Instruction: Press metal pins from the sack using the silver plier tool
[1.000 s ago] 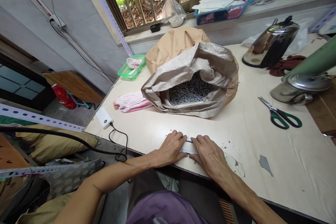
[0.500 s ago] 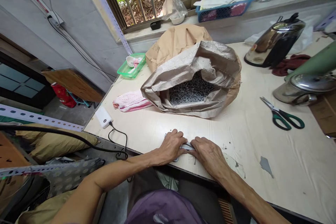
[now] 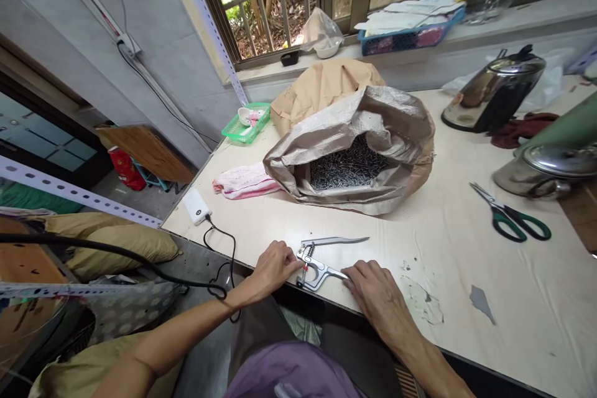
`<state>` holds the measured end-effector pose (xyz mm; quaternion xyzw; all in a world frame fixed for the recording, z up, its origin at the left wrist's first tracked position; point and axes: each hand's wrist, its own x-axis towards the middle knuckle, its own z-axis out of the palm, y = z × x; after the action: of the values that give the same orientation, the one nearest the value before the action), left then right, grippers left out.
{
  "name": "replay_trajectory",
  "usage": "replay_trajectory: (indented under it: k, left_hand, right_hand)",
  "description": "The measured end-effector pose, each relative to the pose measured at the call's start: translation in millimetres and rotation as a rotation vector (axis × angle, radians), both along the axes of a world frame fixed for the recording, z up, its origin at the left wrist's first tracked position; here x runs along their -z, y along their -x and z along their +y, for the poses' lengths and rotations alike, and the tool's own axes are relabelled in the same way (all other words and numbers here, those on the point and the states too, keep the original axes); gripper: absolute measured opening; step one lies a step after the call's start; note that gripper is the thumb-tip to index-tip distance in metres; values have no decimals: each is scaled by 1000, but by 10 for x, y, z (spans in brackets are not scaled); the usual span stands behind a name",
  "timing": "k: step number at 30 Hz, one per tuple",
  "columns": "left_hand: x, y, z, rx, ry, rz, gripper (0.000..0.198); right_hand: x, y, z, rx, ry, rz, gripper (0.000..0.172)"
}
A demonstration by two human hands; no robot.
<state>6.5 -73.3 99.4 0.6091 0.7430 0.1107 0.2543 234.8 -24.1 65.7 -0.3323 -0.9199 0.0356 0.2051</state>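
A pair of grey metal snap-fastener pliers (image 3: 318, 272) lies near the table's front edge, its handles spread apart and a spring between them. My left hand (image 3: 275, 267) is closed, thumb and fingers pinched at the pliers' jaw end, beside a small red part. Whether a tiny piece sits between those fingertips is hidden. With curled fingers, my right hand (image 3: 375, 286) holds the tip of the lower handle. The upper handle stands free. Just behind the pliers, an open woven sack (image 3: 326, 127) shows many small dark metal pieces (image 3: 347, 165) inside.
Green-handled scissors (image 3: 510, 214) lie on the right, near a steel mug (image 3: 536, 168) and a kettle (image 3: 494, 90). To the left are a white power bank (image 3: 196, 205) with a black cable, a pink-striped cloth (image 3: 247, 181) and a green basket (image 3: 249, 127).
The pliers' handles, pressed together under both hands before, have spread apart. My left hand has moved to the jaw end, and my right hand has shifted to the lower handle's tip. The view has shifted slightly.
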Motion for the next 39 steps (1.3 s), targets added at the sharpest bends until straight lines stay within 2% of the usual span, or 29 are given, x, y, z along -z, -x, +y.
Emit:
replay_trajectory:
  k: [5,8,11,13,16,19,23,25,29,32,35,37,39]
  left_hand:
    - [61,-135,105,-18,212,38,21]
    - [60,-138,201,-23,343,19,17]
    - [63,-93,242,-8,397,5,17]
    - [64,-42,238,67,355,51,16]
    - [29,74,190,253,183,203,15]
    - [-53,198,65,421,64,328,21]
    - [-89,234,-214,702,-13,220,26]
    - [-39,194,-347,742,2,245,23]
    - [50,132,-475,674,46,322,15]
    - [32,119,-375,571,-90,188,14]
    - [8,61,-8,329,-357,69,18]
    - [-11,-14,386,167,-503,48,17]
    - [-51,-97,839,93,-551,55,17]
  right_hand:
    - [39,64,-16,28,-18,3,23]
    - [48,88,-2,49,-28,6,23]
    - [55,123,23,50,-21,32,22]
    - [53,134,55,11,3,39,23]
    - [51,94,142,-78,50,40,29]
    - [69,8,243,-77,56,50,26]
    - [106,-48,292,-31,40,57,26]
    - [113,-34,272,-11,39,67,26]
    - [105,11,208,27,20,85,24]
    - [116,16,167,44,-19,106,22]
    - [194,2,154,64,-96,134,20]
    - [276,-13,169,74,-161,174,20]
    - [350,-34,192,89,-221,214,21]
